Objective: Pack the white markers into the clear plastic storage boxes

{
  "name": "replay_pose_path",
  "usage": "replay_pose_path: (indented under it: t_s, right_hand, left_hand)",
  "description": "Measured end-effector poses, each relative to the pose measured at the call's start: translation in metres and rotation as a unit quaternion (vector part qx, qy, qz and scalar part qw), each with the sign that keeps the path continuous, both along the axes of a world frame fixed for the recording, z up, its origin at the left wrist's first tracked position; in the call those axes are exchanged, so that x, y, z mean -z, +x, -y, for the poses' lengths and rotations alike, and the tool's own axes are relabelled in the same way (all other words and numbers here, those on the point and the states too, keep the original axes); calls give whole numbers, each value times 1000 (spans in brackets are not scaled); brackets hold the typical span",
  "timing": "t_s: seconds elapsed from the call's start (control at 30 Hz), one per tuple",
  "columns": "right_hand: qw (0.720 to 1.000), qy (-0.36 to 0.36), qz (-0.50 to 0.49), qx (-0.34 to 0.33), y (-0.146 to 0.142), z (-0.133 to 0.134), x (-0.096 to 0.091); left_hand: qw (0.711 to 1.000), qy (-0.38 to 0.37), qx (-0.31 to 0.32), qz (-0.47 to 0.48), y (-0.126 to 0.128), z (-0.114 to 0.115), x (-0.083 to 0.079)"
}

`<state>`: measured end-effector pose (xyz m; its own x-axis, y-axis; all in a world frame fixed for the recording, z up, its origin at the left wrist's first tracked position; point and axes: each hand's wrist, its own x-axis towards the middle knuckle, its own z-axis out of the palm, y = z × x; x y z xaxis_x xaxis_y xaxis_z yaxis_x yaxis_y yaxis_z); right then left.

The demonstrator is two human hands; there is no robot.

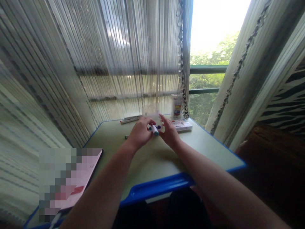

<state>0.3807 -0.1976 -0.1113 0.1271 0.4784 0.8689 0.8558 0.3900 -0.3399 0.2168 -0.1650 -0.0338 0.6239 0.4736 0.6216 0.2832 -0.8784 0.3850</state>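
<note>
Both hands meet over the far half of the table. My left hand [141, 130] has its fingers curled round a white marker [155, 129] with a teal end, which points toward me. On the other side, my right hand [169, 131] grips the side of a clear plastic case [151, 110], its thumb and fingers apart around it. A dark purple marker end [159, 127] shows between the hands. Part of the case is hidden behind the fingers. Beside my left wrist, a marker with a green end [126, 137] lies on the table.
Two slim pens [130, 119] lie near the table's back edge. A flat white box [183, 124] is right of my hand, with a clear labelled container [176, 106] behind it. A tablet-like device [83, 181], partly blurred out, sits at left. The table [212, 152] has a blue rim; curtains hang behind.
</note>
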Motion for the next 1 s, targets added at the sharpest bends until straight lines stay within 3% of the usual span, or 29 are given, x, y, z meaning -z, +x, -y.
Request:
replay_pose_path:
  t_s: [0.1,0.3,1.0]
  right_hand:
    - [1000,0,-8,0,2,-1,1]
    - [1000,7,-20,2,2,0,0]
    - [999,-9,-47,13,2,2,-4]
  left_hand:
    - [1000,-15,19,2,0,-2,2]
    - [999,54,5,-3,-2,2,-1]
    - [999,41,-11,18,0,5,1]
